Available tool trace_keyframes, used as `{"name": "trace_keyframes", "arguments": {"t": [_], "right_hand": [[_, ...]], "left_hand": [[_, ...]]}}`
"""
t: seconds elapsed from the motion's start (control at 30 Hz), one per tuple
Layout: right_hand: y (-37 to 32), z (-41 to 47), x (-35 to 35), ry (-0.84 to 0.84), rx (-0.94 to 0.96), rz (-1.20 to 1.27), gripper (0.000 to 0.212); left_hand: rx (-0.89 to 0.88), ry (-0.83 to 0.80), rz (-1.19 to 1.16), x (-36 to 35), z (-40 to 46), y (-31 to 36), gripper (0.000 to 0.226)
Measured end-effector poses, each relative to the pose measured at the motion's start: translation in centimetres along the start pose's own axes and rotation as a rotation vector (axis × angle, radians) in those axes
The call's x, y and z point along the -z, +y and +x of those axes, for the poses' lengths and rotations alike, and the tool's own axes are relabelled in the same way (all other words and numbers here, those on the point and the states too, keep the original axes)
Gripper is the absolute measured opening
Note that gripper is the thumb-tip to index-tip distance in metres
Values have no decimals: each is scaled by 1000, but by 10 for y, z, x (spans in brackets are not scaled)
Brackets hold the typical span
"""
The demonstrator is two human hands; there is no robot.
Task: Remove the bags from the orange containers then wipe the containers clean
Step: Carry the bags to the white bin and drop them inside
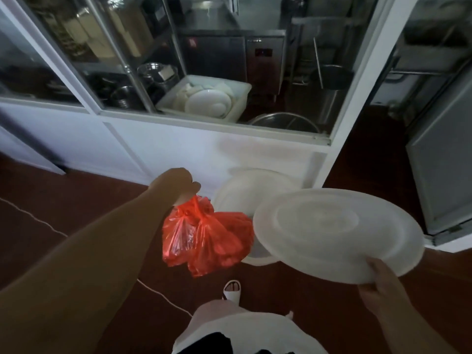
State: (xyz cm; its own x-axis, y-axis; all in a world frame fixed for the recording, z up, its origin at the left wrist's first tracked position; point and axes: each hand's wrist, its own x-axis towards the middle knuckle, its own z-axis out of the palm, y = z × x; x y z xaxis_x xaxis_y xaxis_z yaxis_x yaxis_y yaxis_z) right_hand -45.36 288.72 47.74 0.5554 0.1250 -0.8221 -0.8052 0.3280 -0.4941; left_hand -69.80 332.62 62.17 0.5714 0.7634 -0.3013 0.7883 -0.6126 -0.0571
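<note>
My left hand (pixel 178 183) grips the gathered tops of red-orange plastic bags (pixel 207 238), which hang full below it, above the floor and beside a white bin. My right hand (pixel 380 279) holds the near rim of a large round white lid (pixel 334 231), tilted and lifted off to the right of the white bin (pixel 242 192). The lid and the bags cover much of the bin's mouth. No orange container is in view.
The bin stands on a dark red floor against a white partition (pixel 163 146) with glass panes. Behind the glass are a white tub of plates (pixel 204 100), steel pots and a steel basin (pixel 283 121). A white cable (pixel 158 292) crosses the floor. My sandalled foot (pixel 232 290) is near the bin.
</note>
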Motion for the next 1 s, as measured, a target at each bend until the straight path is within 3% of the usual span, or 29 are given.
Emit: {"name": "trace_keyframes", "arguments": {"t": [0.4, 0.77, 1.0], "right_hand": [[-11, -13, -6, 115, 156, 152, 57], [28, -29, -27, 264, 244, 327, 41], [53, -49, -19, 375, 303, 364, 52]], "left_hand": [[-240, -15, -130, 6, 116, 48, 36], [-358, -251, -187, -27, 188, 104, 38], [-548, -390, 51, -61, 197, 134, 36]]}}
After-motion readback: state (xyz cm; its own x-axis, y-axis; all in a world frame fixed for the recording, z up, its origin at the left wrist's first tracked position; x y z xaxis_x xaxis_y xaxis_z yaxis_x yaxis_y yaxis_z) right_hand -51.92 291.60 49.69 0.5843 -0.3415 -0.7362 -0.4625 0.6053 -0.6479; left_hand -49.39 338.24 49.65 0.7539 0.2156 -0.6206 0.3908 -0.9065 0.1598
